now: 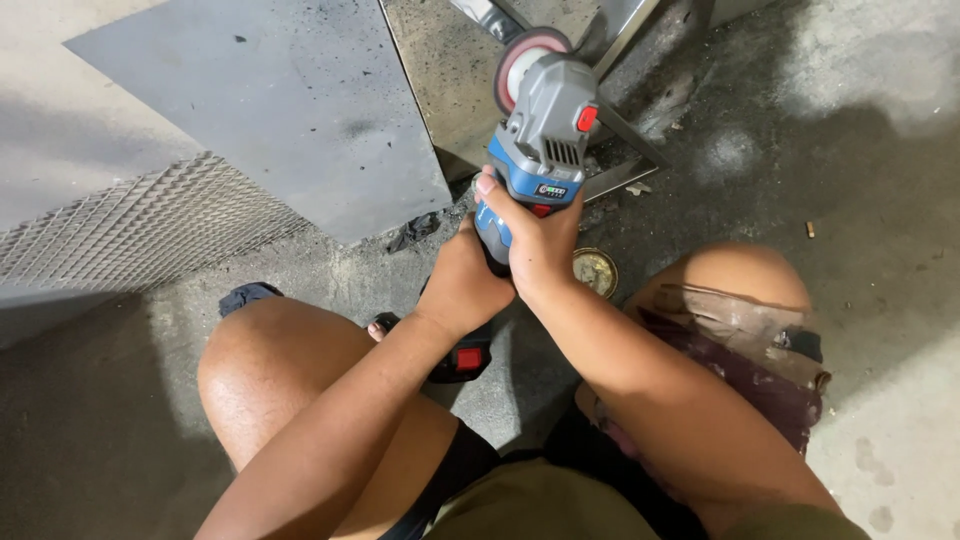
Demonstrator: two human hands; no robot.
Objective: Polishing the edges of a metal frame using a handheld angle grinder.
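The concrete floor (880, 180) is taking up most of the view, grey, stained and scattered with dark specks and grit. A large flat grey metal sheet (270, 110) is lying at upper left, its lower corner pointing toward the hands; beside it, at far left, a panel of expanded metal mesh (130, 230) is resting on a pale slab. A second, rust-mottled steel plate (445, 70) is standing just right of the grey sheet, with shiny angled metal bars (625, 135) crossing beyond it. The person is squatting, both bare knees framing the work. A cordless angle grinder (545, 130), grey head over a blue body with a red button on its side, is being held between the knees, its reddish disc (520, 60) pointing up toward the rusty plate; whether the disc is touching the steel cannot be told from this angle. The right hand (535, 240) is wrapping clenched fingers around the blue body. The left hand (462, 285) is gripping the lower handle just beneath, touching the right hand. A black battery pack with a red catch (468, 358) is showing below the left wrist. A small round brass-coloured lid (596, 270) is lying on the floor just right of the hands; nothing can be seen in it.
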